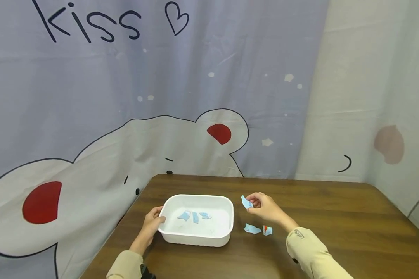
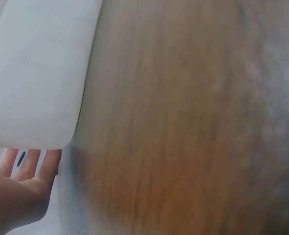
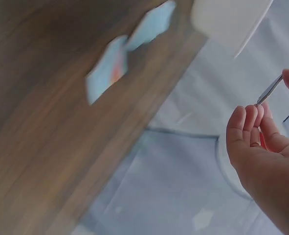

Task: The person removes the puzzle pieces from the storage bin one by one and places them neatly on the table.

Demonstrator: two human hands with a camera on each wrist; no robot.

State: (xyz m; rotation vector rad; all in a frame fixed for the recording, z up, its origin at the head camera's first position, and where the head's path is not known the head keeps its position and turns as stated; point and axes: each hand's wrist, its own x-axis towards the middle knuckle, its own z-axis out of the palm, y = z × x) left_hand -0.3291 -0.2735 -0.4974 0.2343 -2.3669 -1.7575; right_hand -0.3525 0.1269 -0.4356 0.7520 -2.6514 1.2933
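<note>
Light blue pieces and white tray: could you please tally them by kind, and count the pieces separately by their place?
White tray: 1
Light blue pieces inside it: 3
Light blue pieces on the table: 2
Light blue piece in the right hand: 1
Total: 7

Soft, even light fills the head view, casting faint shadows on the counter (image 1: 335,211). The left wrist view is hazy, pale glare at right; the right wrist view, dim upper left, blurs the blue scraps (image 3: 104,72).
</note>
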